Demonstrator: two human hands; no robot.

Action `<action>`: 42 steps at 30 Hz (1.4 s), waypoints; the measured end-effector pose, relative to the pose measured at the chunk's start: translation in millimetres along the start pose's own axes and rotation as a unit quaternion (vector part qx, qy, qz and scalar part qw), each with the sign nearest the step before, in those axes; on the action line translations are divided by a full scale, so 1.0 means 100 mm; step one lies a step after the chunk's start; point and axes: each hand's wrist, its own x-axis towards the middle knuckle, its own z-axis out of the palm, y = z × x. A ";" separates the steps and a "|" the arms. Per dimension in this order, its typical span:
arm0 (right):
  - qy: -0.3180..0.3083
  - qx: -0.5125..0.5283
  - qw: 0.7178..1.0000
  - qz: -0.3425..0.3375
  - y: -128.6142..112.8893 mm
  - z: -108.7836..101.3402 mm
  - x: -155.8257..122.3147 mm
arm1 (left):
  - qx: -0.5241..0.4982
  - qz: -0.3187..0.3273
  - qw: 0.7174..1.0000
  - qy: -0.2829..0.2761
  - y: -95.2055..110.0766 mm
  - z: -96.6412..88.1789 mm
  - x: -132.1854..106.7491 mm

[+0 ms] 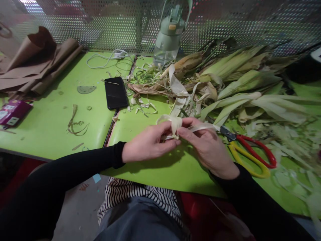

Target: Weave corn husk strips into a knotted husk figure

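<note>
My left hand and my right hand meet above the green table, both pinched on a pale strip of corn husk that is folded into a loop between the fingertips. One end of the strip trails off to the right over my right hand. Both sleeves are black.
Scissors with red and yellow handles lie just right of my right hand. A heap of corn husks fills the back right. A black phone, a green water bottle, a white cable and brown paper lie further back and left.
</note>
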 end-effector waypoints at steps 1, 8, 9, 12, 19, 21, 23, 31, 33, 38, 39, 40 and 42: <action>-0.005 0.033 0.999 0.006 0.03 0.01 0.00 | 0.008 -0.003 1.000 -0.003 0.00 0.00 0.00; 0.080 0.078 0.994 -0.001 0.14 -0.01 0.01 | 0.002 0.021 0.999 0.033 -0.05 -0.01 0.03; 0.085 0.080 0.993 -0.003 0.13 -0.01 0.01 | -0.017 0.020 0.999 0.044 -0.05 -0.02 0.04; 0.086 0.092 0.992 -0.006 0.12 -0.01 0.02 | -0.108 -0.003 0.991 0.079 -0.02 -0.04 0.06; 0.042 0.096 0.994 0.009 0.08 -0.01 0.02 | -0.234 -0.098 0.967 0.031 0.13 -0.06 0.07; 0.032 0.094 0.995 0.003 0.06 0.00 0.01 | -0.249 -0.097 0.964 0.013 0.13 -0.04 0.07; 0.018 0.093 0.995 0.008 0.04 0.01 0.00 | -0.261 -0.098 0.960 0.007 0.09 -0.02 0.06; 0.051 0.100 0.994 0.010 0.03 0.08 -0.02 | -0.213 -0.165 0.963 0.018 0.06 -0.01 0.05; 0.080 0.086 0.993 0.006 0.07 0.07 -0.01 | -0.192 -0.181 0.965 0.010 0.09 -0.03 0.06; 0.095 0.072 0.993 -0.003 0.13 0.05 0.00 | -0.170 -0.145 0.974 -0.027 0.14 -0.06 0.05; 0.097 0.078 0.992 -0.006 0.13 0.05 0.00 | -0.167 -0.134 0.976 -0.028 0.14 -0.06 0.04; 0.098 0.086 0.991 -0.009 0.12 0.05 0.00 | -0.164 -0.124 0.978 -0.030 0.14 -0.06 0.04; 0.096 0.109 0.989 -0.007 0.10 0.04 0.00 | -0.153 -0.107 0.982 -0.036 0.14 -0.06 0.03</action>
